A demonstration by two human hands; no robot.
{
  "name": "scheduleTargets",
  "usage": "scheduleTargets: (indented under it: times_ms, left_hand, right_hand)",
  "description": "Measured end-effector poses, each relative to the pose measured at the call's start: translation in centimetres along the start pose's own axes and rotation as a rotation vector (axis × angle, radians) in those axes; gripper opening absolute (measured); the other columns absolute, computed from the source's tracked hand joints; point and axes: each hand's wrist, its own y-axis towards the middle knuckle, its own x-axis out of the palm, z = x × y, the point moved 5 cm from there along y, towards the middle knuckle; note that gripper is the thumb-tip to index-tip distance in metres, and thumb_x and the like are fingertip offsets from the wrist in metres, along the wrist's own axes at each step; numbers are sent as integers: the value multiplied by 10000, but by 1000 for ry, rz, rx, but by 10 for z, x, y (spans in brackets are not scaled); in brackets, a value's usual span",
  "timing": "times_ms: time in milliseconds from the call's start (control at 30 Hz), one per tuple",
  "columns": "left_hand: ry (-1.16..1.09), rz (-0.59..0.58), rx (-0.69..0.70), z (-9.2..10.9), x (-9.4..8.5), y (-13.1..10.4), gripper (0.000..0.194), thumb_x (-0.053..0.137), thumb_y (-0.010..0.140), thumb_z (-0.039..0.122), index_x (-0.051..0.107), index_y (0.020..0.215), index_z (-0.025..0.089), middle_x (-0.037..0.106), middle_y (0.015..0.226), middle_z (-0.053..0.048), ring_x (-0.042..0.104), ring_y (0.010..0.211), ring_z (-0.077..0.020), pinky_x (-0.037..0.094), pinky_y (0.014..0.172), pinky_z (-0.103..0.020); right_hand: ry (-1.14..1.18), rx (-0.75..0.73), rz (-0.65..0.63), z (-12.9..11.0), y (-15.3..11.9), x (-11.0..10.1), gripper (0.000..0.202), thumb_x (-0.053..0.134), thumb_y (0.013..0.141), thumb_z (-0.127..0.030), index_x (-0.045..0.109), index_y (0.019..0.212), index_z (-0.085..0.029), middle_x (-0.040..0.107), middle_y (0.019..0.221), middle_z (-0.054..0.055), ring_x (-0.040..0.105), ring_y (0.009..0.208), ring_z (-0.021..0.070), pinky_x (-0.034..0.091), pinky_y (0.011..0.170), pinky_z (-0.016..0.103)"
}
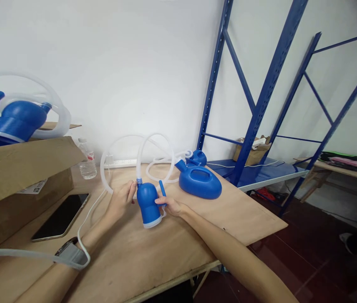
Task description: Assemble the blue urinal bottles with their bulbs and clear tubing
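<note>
A blue plastic urinal cup [146, 198] with a white rim is held above the table, its open end tilted downward. A translucent hose [139, 162] is fitted on its narrow neck and loops up and back. My right hand [172, 206] grips the cup by its handle, thumb against the body. Beside the neck, my left hand [123, 197] is closed; what its fingers hold, if anything, is hidden. Farther right lies a blue urinal bottle [199, 183] with a handle, and behind it sits another blue cup [199, 157].
At left, a cardboard box [23, 168] holds more blue cups [23, 120] and hoses. A phone [61, 216], a water bottle [87, 162] and a white power strip [121, 163] are on the wooden table [172, 261]. Blue metal shelving [257, 109] stands at right.
</note>
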Motion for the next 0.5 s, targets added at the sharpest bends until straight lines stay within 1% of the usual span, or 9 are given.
scheduleTargets:
  times_ms: [100, 200, 300, 367, 500]
  left_hand:
    - [12, 12, 52, 1, 0, -1, 437, 318, 1033, 501, 465, 705, 253, 541, 544, 31, 567, 477, -158, 451, 559, -287]
    - [49, 13, 125, -3, 1, -2, 438, 316, 1049, 485, 466, 712, 248, 537, 559, 30, 557, 490, -151, 426, 563, -282]
    - [163, 31, 193, -13, -1, -4, 428, 320, 1065, 459, 478, 732, 241, 562, 604, 17, 536, 510, -146, 378, 555, -281]
    - [275, 34, 244, -23, -2, -5, 416, 328, 1078, 436, 502, 756, 237, 585, 639, 0, 526, 527, -152, 344, 555, -289]
    - [453, -26, 330, -38, -2, -4, 408, 340, 1094, 423, 521, 783, 233, 584, 657, -23, 539, 559, -178, 305, 562, -302]
  right_hand:
    - [-25, 13, 8, -2, -3, 1, 518, 812, 666, -468, 691, 1116, -244, 558, 756, -38, 492, 707, 144, 411, 649, 264]
    - [-69, 32, 24, -2, -5, 1, 524, 819, 682, -502, 689, 1125, -254, 594, 810, -22, 558, 808, 174, 455, 731, 285]
    - [-125, 23, 12, -6, -6, 3, 555, 817, 709, -522, 693, 1188, -271, 665, 939, -7, 609, 918, 194, 482, 832, 313]
    - [-164, 6, -24, -10, -7, 6, 571, 822, 719, -530, 699, 1212, -270, 694, 1014, 1, 625, 976, 202, 487, 888, 326]
    - [-200, -16, -78, -13, -6, 9, 650, 859, 717, -526, 682, 1287, -268, 725, 1117, 10, 639, 1058, 218, 502, 957, 347]
